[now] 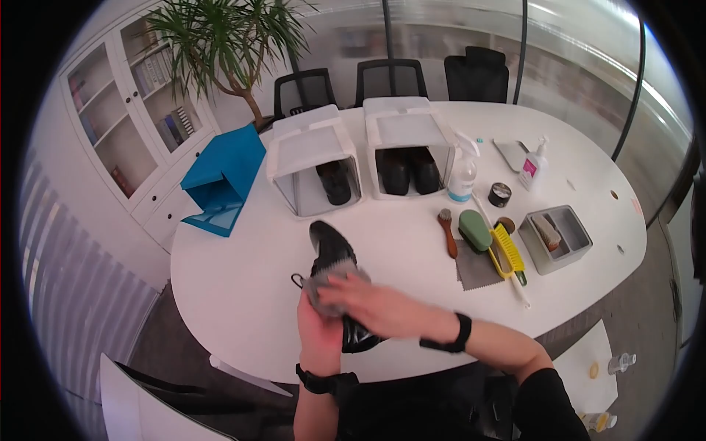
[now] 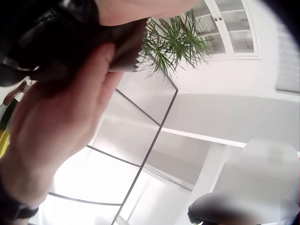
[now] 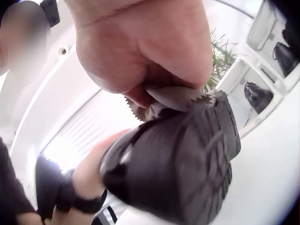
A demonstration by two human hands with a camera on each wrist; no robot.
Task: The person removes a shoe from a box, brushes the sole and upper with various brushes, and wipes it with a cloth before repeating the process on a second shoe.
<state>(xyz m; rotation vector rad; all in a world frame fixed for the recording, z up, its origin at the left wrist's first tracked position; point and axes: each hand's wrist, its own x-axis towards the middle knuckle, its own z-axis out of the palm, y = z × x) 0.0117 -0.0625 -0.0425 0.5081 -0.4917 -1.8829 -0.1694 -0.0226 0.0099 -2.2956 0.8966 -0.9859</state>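
Observation:
In the head view my left hand (image 1: 321, 334) holds a black leather shoe (image 1: 329, 241) over the near edge of the table. My right hand (image 1: 379, 305) grips a grey cloth (image 1: 334, 273) with zigzag edges and presses it over the middle of the shoe. A dark loop sticks out at the shoe's left side. From the right wrist, the treaded sole (image 3: 204, 164) faces the camera, with the cloth (image 3: 171, 97) bunched under the right hand (image 3: 145, 47). Part of the left hand (image 2: 140, 8) shows at the top of the left wrist view; its fingertips are hidden.
Two clear-fronted boxes (image 1: 312, 140) with black shoes inside stand at the back, beside a teal bag (image 1: 224, 173). To the right are a spray bottle (image 1: 463, 176), a wooden brush (image 1: 447, 234), a green brush (image 1: 475, 229), a yellow brush (image 1: 507, 250) and a grey bin (image 1: 559, 242).

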